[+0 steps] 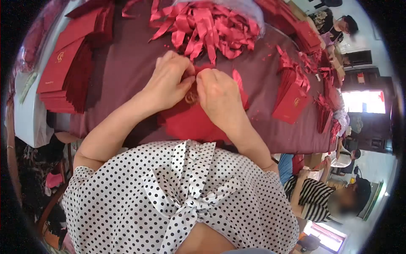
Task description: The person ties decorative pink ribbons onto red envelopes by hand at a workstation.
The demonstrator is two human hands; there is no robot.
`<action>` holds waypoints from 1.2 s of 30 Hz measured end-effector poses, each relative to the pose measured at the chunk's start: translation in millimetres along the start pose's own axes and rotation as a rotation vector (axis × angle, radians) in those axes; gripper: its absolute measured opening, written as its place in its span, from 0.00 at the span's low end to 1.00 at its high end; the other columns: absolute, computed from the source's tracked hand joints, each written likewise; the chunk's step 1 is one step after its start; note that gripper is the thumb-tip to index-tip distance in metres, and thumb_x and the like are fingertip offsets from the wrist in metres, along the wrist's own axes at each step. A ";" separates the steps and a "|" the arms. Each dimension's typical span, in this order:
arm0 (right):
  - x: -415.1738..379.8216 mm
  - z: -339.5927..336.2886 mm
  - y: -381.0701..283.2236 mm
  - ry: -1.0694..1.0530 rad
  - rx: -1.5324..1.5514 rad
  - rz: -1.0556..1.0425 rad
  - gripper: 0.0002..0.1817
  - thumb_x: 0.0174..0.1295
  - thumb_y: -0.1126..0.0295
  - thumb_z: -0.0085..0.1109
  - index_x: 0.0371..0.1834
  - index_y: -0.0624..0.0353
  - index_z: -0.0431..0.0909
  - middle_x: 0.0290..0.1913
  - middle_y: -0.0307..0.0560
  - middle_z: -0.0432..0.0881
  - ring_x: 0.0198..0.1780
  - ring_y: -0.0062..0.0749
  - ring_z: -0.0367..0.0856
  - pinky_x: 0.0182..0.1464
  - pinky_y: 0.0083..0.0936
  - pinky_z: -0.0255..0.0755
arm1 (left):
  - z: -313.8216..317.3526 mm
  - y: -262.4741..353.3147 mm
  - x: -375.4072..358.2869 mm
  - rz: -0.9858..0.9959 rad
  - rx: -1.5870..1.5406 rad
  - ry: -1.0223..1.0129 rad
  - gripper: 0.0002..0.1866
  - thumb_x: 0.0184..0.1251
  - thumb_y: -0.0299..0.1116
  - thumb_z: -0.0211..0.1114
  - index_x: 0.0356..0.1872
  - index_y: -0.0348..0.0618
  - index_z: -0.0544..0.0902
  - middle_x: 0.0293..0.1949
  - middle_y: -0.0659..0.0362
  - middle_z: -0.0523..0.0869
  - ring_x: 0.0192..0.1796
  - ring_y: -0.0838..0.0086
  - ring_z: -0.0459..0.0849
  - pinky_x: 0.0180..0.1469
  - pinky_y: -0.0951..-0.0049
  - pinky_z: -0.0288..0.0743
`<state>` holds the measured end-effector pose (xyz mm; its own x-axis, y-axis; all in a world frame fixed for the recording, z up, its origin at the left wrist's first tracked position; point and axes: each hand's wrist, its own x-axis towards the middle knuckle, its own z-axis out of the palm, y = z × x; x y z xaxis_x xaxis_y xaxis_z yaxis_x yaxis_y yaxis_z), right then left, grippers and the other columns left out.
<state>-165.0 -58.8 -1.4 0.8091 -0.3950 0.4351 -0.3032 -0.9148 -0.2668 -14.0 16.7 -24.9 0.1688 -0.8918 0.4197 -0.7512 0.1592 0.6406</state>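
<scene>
Centrally, both hands, left (174, 76) and right (220, 95), are partly closed with fingertips bunched at the top of a red envelope (192, 120) near the worktop's (139, 55) near edge; whether they pinch it or a ribbon, I cannot tell. Loose red ribbons (207, 25) lie beyond; stacked red envelopes (63, 63) stand toward the left edge.

Beyond the hands, the ribbons (206, 31) were glossy, satiny cloth; left of them, the stacked folders (59, 70) looked like matt card.
</scene>
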 end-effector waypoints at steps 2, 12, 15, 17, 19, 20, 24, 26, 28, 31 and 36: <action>5.1 5.3 2.2 0.045 0.063 0.023 0.05 0.57 0.77 0.57 0.30 0.62 0.70 0.25 0.54 0.76 0.30 0.52 0.78 0.31 0.41 0.71 | -2.5 2.7 1.4 -0.051 -0.049 -0.007 0.06 0.53 0.26 0.65 0.32 0.41 0.78 0.32 0.54 0.79 0.44 0.58 0.74 0.48 0.60 0.65; -5.1 -21.8 6.8 -0.076 0.331 0.034 0.09 0.59 0.72 0.62 0.40 0.61 0.75 0.32 0.53 0.81 0.35 0.47 0.81 0.37 0.33 0.74 | -16.9 -11.5 7.8 -0.183 -0.667 -0.371 0.06 0.64 0.30 0.61 0.35 0.38 0.83 0.27 0.58 0.83 0.32 0.79 0.78 0.37 0.74 0.72; -5.1 -29.4 5.9 -0.048 0.353 0.015 0.08 0.59 0.72 0.62 0.38 0.61 0.75 0.33 0.51 0.80 0.36 0.46 0.81 0.37 0.33 0.73 | -17.7 -7.3 10.3 0.044 -0.432 -0.266 0.05 0.58 0.28 0.66 0.34 0.41 0.82 0.32 0.59 0.82 0.39 0.71 0.78 0.45 0.69 0.70; -7.1 -31.2 7.6 -0.043 0.381 0.004 0.07 0.58 0.72 0.63 0.37 0.60 0.76 0.32 0.50 0.80 0.35 0.44 0.81 0.36 0.31 0.73 | -18.0 -3.8 10.7 0.090 -0.393 -0.266 0.08 0.53 0.27 0.70 0.34 0.44 0.81 0.33 0.60 0.79 0.42 0.68 0.75 0.49 0.68 0.67; -7.6 -33.7 8.1 -0.047 0.412 0.005 0.07 0.58 0.72 0.63 0.37 0.61 0.76 0.32 0.49 0.80 0.34 0.43 0.80 0.36 0.31 0.73 | -12.9 -0.3 10.7 0.084 -0.371 -0.182 0.08 0.52 0.27 0.70 0.33 0.44 0.81 0.33 0.60 0.77 0.43 0.67 0.74 0.50 0.67 0.67; -7.8 -34.4 8.6 -0.066 0.448 0.012 0.07 0.58 0.72 0.63 0.37 0.61 0.76 0.32 0.48 0.80 0.33 0.42 0.80 0.36 0.30 0.72 | -12.6 1.0 10.9 0.054 -0.407 -0.186 0.09 0.51 0.27 0.72 0.33 0.44 0.81 0.34 0.59 0.76 0.44 0.66 0.73 0.51 0.67 0.66; -8.0 -37.5 9.5 -0.060 0.535 0.034 0.07 0.58 0.73 0.63 0.36 0.62 0.76 0.32 0.48 0.80 0.34 0.39 0.81 0.36 0.28 0.73 | -12.3 2.0 13.1 0.246 -0.286 -0.158 0.10 0.50 0.27 0.72 0.33 0.45 0.82 0.36 0.58 0.75 0.44 0.64 0.71 0.49 0.67 0.66; -8.9 -34.7 13.0 -0.065 0.540 0.022 0.08 0.58 0.73 0.64 0.37 0.62 0.76 0.32 0.48 0.80 0.34 0.39 0.81 0.36 0.28 0.73 | -13.8 4.1 13.9 0.307 -0.170 -0.097 0.10 0.49 0.27 0.72 0.33 0.45 0.82 0.36 0.59 0.75 0.44 0.63 0.71 0.49 0.66 0.66; -9.0 -32.5 13.9 -0.080 0.544 0.015 0.08 0.58 0.73 0.64 0.37 0.62 0.76 0.33 0.48 0.80 0.34 0.38 0.82 0.36 0.29 0.73 | -10.9 -0.2 13.9 0.329 -0.176 -0.123 0.10 0.47 0.27 0.73 0.32 0.45 0.81 0.36 0.59 0.75 0.44 0.63 0.72 0.48 0.65 0.66; -8.9 -32.7 11.9 -0.091 0.576 0.010 0.09 0.58 0.71 0.64 0.37 0.62 0.75 0.32 0.49 0.80 0.34 0.38 0.82 0.36 0.30 0.73 | -14.0 1.2 14.8 0.379 -0.139 -0.127 0.09 0.47 0.27 0.71 0.31 0.45 0.80 0.36 0.59 0.75 0.44 0.63 0.72 0.49 0.65 0.65; -8.5 -39.7 17.1 -0.077 0.481 0.140 0.12 0.57 0.68 0.66 0.37 0.61 0.74 0.28 0.49 0.81 0.31 0.38 0.83 0.34 0.29 0.75 | -55.5 0.9 22.4 0.508 0.434 -0.029 0.05 0.48 0.28 0.65 0.28 0.47 0.80 0.35 0.61 0.76 0.47 0.64 0.73 0.51 0.63 0.65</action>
<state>-197.0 -74.5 24.5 0.8177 -0.4871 0.3068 -0.1600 -0.7042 -0.6917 24.5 20.4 20.7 -0.2864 -0.7628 0.5797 -0.9224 0.3831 0.0484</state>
